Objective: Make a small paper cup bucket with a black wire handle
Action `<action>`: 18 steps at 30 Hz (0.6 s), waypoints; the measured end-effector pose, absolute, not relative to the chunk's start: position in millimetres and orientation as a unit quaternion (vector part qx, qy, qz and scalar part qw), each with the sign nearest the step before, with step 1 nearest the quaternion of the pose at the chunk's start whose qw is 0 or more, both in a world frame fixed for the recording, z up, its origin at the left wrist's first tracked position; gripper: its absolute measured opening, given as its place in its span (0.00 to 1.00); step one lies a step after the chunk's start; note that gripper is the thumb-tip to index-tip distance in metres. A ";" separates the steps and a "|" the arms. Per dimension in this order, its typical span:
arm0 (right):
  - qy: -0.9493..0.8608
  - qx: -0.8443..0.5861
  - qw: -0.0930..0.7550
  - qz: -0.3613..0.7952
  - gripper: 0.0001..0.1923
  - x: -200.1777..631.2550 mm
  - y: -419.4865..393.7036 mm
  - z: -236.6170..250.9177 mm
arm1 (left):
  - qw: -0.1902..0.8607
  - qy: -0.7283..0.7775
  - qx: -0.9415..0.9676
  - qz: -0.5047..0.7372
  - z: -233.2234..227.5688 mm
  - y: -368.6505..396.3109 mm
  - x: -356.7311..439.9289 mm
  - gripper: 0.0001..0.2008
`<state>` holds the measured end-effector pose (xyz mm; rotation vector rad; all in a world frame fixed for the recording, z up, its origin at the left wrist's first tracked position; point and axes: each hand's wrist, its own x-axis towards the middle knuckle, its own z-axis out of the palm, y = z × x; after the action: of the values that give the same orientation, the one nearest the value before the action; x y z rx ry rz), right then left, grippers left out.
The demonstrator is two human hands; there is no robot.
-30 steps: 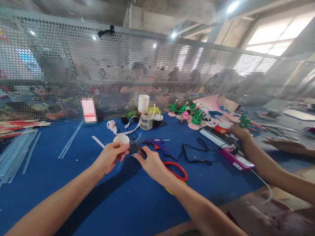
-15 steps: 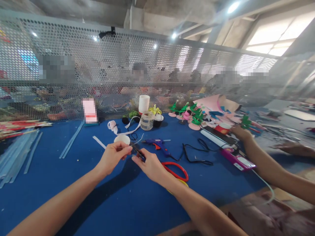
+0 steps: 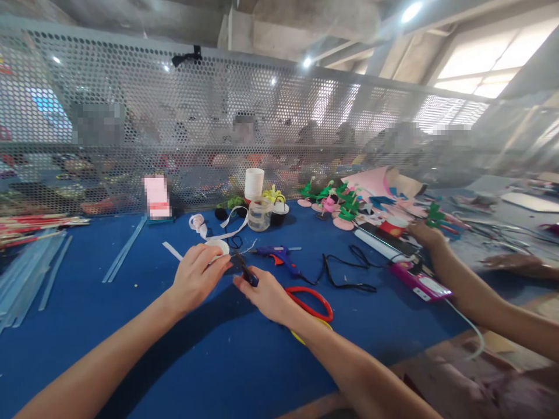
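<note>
Your left hand [image 3: 194,276] has moved forward a little since a moment ago. Now its fingertips rest on the small white cup [image 3: 219,247], which sits on the blue bench [image 3: 131,326], and the hand covers part of the cup's rim. Before, that hand hung just short of the cup and pinched a thin white strip. You cannot see that strip in the hand any more, so you cannot tell if the left grip holds anything but the cup's edge. The fingers are curled loosely, not in a fist. Your right hand [image 3: 266,294] has hardly moved. Its grip is closed on a small dark tool [image 3: 243,269], which looks like little scissors or tweezers, but it is too small to be sure. The tip of the tool points at the cup and is very close to your left fingers. This looks like the work has moved from the strip to the cup itself. A blue glue gun [image 3: 279,256] lies just behind your right hand, with its black cord [image 3: 345,273] curling away to the right. Red-handled scissors [image 3: 312,302] lie under your right wrist. A white ribbon [image 3: 218,227] and a clear jar [image 3: 260,213] sit farther back. Another person's arm [image 3: 463,285] reaches across on the far right, well apart from your hands.
</note>
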<state>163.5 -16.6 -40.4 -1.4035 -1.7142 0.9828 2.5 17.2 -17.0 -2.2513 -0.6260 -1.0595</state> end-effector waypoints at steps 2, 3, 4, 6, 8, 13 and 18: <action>-0.664 -0.546 0.353 0.368 0.10 163.1 -16.6 -40.9 | 0.253 -0.246 -0.845 -0.401 -17.4 17.6 2.4 0.04; -0.664 -0.548 0.355 0.363 0.10 163.0 -16.2 -41.4 | 0.220 -0.259 -0.848 -0.407 -17.2 17.0 2.8 0.04; -0.664 -0.551 0.357 0.358 0.10 162.9 -15.7 -42.0 | 0.171 -0.277 -0.848 -0.419 -16.7 16.2 3.6 0.04; -0.663 -0.560 0.359 0.345 0.10 162.6 -14.6 -43.6 | 0.013 -0.345 -0.823 -0.451 -15.8 14.3 6.8 0.05; -0.665 -0.568 0.363 0.322 0.10 162.4 -14.0 -45.2 | -0.234 -0.425 -0.742 -0.462 -15.1 13.1 11.3 0.07; -0.674 -0.571 0.366 0.292 0.09 163.2 -13.7 -47.1 | -0.656 -0.437 -0.477 -0.390 -13.7 13.7 17.8 0.15; -0.660 -0.571 0.369 0.319 0.10 167.7 -9.8 -44.5 | -0.397 -0.484 -0.720 -0.300 -1.5 6.9 5.8 0.14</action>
<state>167.7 -9.8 -44.5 -1.4658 -1.6938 0.8195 5.8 6.9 -1.5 -3.1037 -2.0882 -1.2940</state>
